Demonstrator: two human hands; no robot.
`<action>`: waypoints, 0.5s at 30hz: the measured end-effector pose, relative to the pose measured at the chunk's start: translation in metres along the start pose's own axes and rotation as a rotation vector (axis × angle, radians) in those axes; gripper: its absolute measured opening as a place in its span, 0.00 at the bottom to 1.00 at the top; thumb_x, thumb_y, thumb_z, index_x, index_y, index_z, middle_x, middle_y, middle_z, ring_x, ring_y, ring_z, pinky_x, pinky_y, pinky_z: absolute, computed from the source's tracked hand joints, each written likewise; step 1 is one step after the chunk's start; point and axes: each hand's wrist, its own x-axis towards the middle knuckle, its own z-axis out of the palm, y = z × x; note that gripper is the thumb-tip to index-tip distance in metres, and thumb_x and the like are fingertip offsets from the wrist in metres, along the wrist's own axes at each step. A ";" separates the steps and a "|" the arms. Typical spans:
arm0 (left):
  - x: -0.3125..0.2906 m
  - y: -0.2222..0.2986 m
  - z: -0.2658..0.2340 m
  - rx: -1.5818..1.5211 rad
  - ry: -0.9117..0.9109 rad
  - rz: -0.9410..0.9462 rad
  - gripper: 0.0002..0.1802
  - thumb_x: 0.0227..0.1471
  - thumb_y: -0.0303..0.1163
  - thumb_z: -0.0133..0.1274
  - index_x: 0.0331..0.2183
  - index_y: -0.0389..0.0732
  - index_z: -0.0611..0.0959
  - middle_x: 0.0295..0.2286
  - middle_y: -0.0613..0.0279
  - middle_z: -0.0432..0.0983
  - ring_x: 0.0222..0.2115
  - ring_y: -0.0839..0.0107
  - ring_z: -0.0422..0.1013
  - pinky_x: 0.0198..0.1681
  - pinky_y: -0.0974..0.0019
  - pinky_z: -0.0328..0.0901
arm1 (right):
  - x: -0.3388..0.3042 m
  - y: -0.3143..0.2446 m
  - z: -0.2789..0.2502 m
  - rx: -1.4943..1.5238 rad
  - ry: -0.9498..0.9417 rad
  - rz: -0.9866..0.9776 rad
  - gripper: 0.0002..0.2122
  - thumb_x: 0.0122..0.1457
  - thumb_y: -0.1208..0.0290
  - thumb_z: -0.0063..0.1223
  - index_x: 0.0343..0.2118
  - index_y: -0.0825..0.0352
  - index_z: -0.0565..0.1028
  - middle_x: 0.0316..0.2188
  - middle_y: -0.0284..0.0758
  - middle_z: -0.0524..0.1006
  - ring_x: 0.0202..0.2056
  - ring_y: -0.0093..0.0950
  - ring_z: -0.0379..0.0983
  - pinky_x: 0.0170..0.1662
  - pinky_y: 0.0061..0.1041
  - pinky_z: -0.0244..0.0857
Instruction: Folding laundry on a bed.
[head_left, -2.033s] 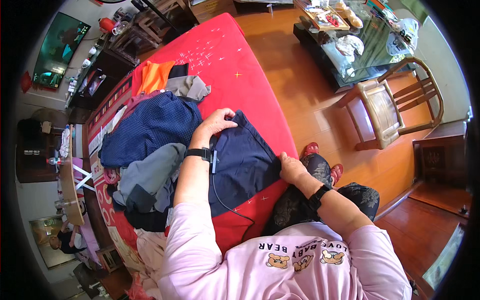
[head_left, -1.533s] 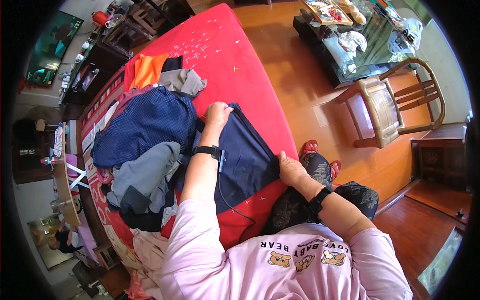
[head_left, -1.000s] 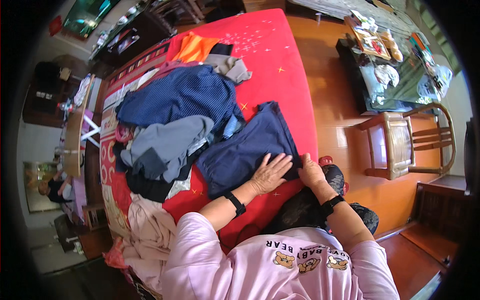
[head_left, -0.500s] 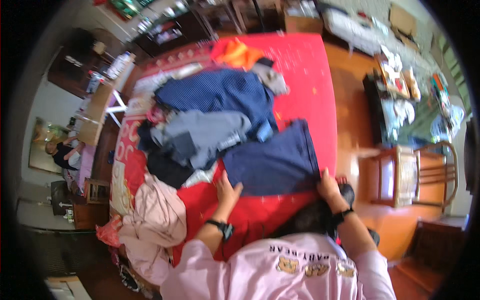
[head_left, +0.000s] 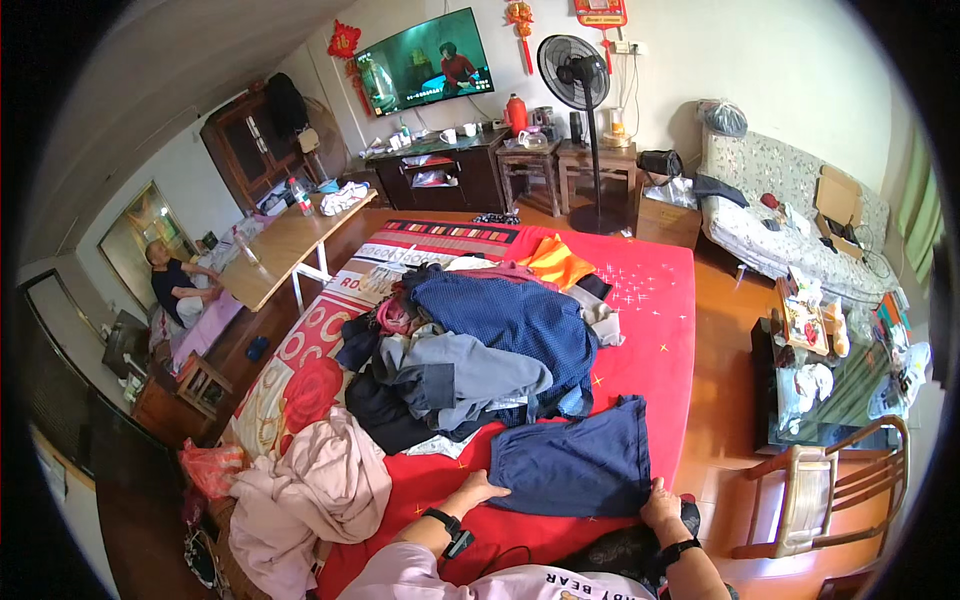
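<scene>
One navy garment (head_left: 575,462): left hand (head_left: 482,489) clamped on eight-o'clock corner, right hand (head_left: 660,504) likewise at four; clothes heap (head_left: 470,370), eleven o'clock.

The navy garment (head_left: 580,462) is matt cloth, smooth with shallow creases. Under it, the sheet (head_left: 655,400) is smooth red cloth. The blue shirt (head_left: 500,312) and grey top (head_left: 470,365) are matt cloth, the latter thicker-looking. The pink cloth (head_left: 318,480) looks soft, matt and rumpled; the red bag (head_left: 212,466) is thin, crinkled, shiny plastic. The chair (head_left: 808,490) is smooth, polished wood, and the floor (head_left: 722,400) glossy, wood-toned.
</scene>
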 end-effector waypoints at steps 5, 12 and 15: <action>-0.043 0.052 0.008 0.324 0.081 0.081 0.44 0.29 0.51 0.68 0.42 0.30 0.71 0.40 0.39 0.73 0.43 0.46 0.70 0.45 0.55 0.65 | 0.009 0.012 0.011 -0.083 -0.014 0.014 0.18 0.51 0.72 0.48 0.45 0.66 0.60 0.35 0.45 0.78 0.40 0.41 0.75 0.46 0.39 0.64; -0.064 0.090 -0.012 0.497 0.312 0.227 0.39 0.33 0.50 0.67 0.41 0.34 0.71 0.37 0.46 0.74 0.39 0.51 0.72 0.43 0.56 0.66 | 0.013 0.024 0.018 -0.041 0.366 -0.202 0.14 0.49 0.71 0.53 0.38 0.65 0.68 0.33 0.44 0.77 0.37 0.42 0.75 0.44 0.36 0.66; -0.073 0.121 -0.009 0.430 0.230 0.459 0.20 0.43 0.38 0.61 0.37 0.39 0.75 0.31 0.53 0.76 0.31 0.57 0.74 0.33 0.58 0.68 | 0.010 0.016 0.014 0.239 0.184 -0.358 0.11 0.48 0.69 0.55 0.35 0.65 0.72 0.32 0.44 0.77 0.36 0.43 0.75 0.43 0.37 0.67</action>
